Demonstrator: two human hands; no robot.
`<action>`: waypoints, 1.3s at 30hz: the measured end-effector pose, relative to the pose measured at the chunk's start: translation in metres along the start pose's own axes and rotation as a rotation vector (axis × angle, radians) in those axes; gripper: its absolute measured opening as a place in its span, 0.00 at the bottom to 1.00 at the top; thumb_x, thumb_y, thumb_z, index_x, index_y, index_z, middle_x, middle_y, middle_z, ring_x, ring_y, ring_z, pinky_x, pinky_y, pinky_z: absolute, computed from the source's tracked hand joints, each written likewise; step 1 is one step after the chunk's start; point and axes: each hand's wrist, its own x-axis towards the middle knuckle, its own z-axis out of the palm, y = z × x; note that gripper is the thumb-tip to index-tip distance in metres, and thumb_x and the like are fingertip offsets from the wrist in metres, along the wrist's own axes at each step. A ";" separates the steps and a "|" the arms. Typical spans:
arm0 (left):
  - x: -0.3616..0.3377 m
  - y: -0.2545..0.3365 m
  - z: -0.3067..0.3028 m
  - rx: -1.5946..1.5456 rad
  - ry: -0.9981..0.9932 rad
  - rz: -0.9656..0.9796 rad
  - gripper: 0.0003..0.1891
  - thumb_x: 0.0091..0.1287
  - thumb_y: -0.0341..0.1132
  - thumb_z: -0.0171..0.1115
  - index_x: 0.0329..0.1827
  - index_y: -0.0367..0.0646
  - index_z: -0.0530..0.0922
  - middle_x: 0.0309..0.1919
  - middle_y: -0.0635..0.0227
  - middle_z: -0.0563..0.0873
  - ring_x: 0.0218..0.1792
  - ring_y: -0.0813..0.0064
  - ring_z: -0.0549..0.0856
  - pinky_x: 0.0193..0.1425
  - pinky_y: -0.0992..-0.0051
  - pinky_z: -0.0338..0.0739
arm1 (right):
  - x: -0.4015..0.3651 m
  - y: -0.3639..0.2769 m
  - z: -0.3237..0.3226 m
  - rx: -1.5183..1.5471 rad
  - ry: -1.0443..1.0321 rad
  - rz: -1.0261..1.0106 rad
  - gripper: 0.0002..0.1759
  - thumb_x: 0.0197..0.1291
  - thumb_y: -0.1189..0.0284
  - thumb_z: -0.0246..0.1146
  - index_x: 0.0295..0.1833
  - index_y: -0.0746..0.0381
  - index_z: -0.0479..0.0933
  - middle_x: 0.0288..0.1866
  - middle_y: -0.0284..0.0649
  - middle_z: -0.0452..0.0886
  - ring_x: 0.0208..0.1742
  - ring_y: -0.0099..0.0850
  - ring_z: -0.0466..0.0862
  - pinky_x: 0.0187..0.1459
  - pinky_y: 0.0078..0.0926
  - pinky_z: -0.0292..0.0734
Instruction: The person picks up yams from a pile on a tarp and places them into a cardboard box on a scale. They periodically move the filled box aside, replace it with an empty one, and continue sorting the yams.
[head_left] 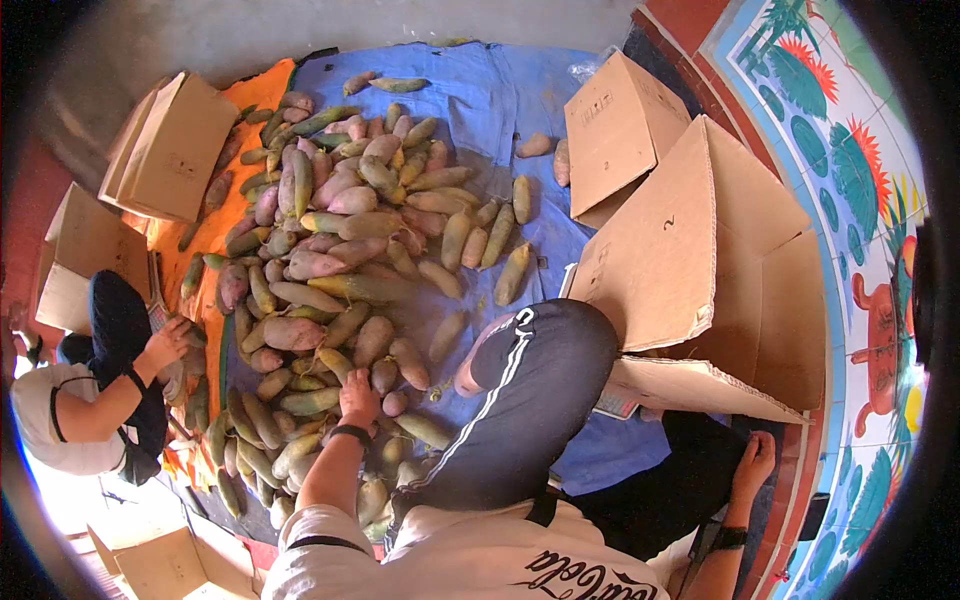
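Note:
My left hand [359, 398], wearing a dark wristband, reaches down into a large pile of long vegetables, some yellow-green and some pinkish-brown. Its fingers are bent over the end of a yellow-green vegetable [336, 364], though the fingertips are partly hidden. Beside that hand lie a small dark green vegetable [384, 376] and a small round pinkish one [395, 403]. Over at the lower right, my right hand [755, 462] rests by my black-trousered knee, holding nothing that I can see, its fingers loosely extended.
The pile lies on a blue tarp [480, 90] and an orange sheet [232, 178]. Open cardboard boxes [655, 240] stand close on my right; more boxes [185, 145] are at the left. Another person [100, 400] crouches at the left, with a hand at the pile's edge. A painted tile wall [850, 250] borders the right.

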 end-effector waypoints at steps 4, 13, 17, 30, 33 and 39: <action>0.039 0.006 0.001 0.135 -0.030 0.017 0.27 0.56 0.34 0.63 0.59 0.43 0.66 0.57 0.58 0.70 0.60 0.58 0.69 0.60 0.64 0.70 | -0.002 0.006 0.002 -0.004 0.012 0.024 0.05 0.59 0.77 0.53 0.35 0.67 0.73 0.33 0.47 0.75 0.35 0.43 0.76 0.39 0.35 0.71; 0.080 0.035 -0.021 0.084 -0.100 0.074 0.38 0.54 0.33 0.68 0.68 0.48 0.58 0.68 0.59 0.60 0.68 0.59 0.62 0.66 0.62 0.65 | -0.012 0.000 -0.004 -0.034 0.007 0.090 0.04 0.59 0.78 0.53 0.35 0.67 0.72 0.32 0.47 0.74 0.34 0.42 0.76 0.39 0.32 0.71; 0.096 0.043 -0.023 0.171 -0.198 0.078 0.41 0.56 0.34 0.67 0.72 0.53 0.53 0.72 0.60 0.54 0.71 0.58 0.57 0.68 0.59 0.62 | -0.015 -0.001 -0.007 -0.030 -0.039 0.160 0.05 0.60 0.78 0.52 0.35 0.68 0.72 0.32 0.47 0.74 0.34 0.43 0.76 0.39 0.33 0.71; 0.114 0.061 -0.014 0.418 -0.147 0.109 0.25 0.57 0.33 0.63 0.57 0.40 0.65 0.53 0.55 0.70 0.55 0.54 0.73 0.54 0.64 0.75 | -0.007 -0.021 -0.004 -0.047 -0.055 0.172 0.09 0.59 0.77 0.53 0.41 0.72 0.73 0.41 0.56 0.77 0.45 0.53 0.76 0.45 0.38 0.71; 0.107 0.060 -0.014 0.381 -0.155 0.167 0.27 0.56 0.33 0.63 0.57 0.40 0.62 0.51 0.55 0.71 0.53 0.54 0.75 0.53 0.64 0.75 | -0.003 -0.036 -0.006 0.006 -0.024 0.142 0.10 0.59 0.76 0.53 0.41 0.72 0.73 0.41 0.57 0.76 0.44 0.54 0.76 0.44 0.38 0.71; 0.059 0.089 -0.063 0.496 -0.140 0.359 0.22 0.56 0.38 0.60 0.53 0.40 0.70 0.49 0.52 0.74 0.51 0.53 0.75 0.55 0.63 0.73 | -0.002 -0.040 -0.006 -0.036 -0.073 0.228 0.09 0.60 0.74 0.54 0.43 0.66 0.74 0.45 0.53 0.77 0.48 0.53 0.75 0.49 0.43 0.70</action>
